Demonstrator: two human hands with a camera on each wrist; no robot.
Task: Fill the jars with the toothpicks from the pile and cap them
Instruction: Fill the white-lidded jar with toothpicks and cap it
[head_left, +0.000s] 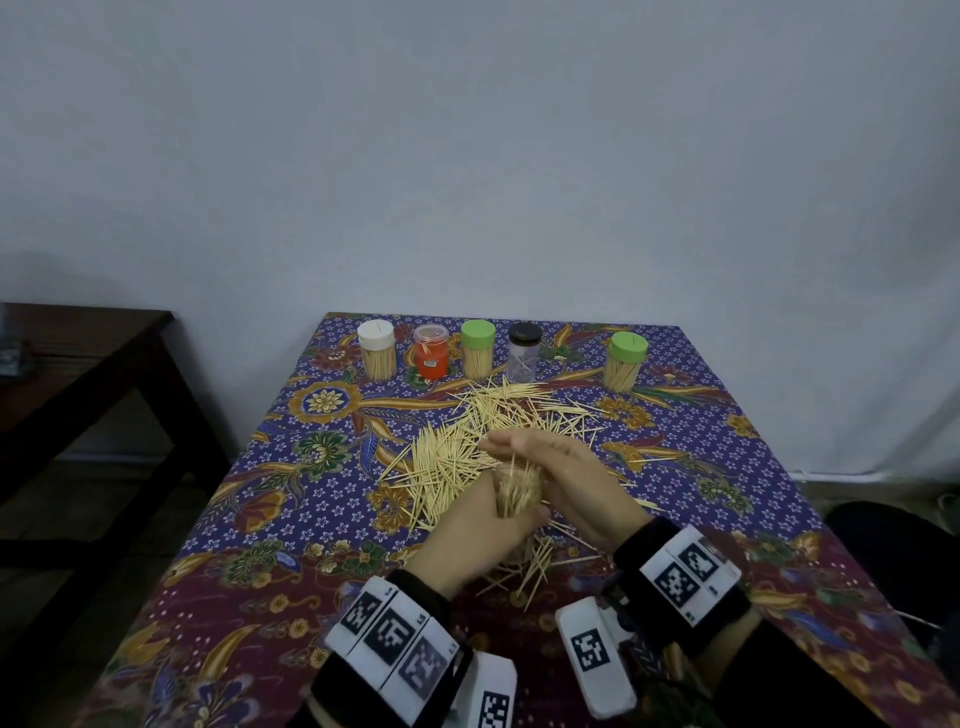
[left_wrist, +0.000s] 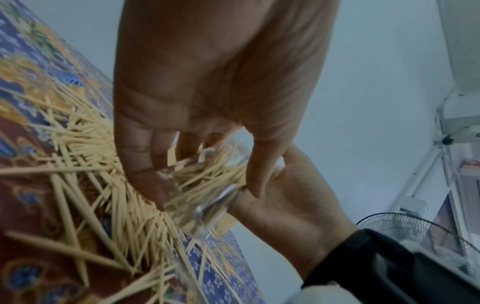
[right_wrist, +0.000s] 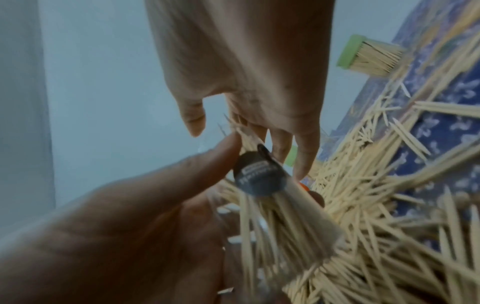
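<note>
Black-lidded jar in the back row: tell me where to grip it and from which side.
Grip the black-lidded jar round its clear wall just under the lid, coming from the front right. It stands upright, a green-lidded jar sits close on its left, and open cloth lies to its right. Reach over the toothpick pile.

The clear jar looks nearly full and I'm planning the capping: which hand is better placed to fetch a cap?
Right, probably. The left hand grips the jar, so it is busy. The right hand holds nothing that shows; its straight fingers only rest on the toothpicks sticking from the mouth.
</note>
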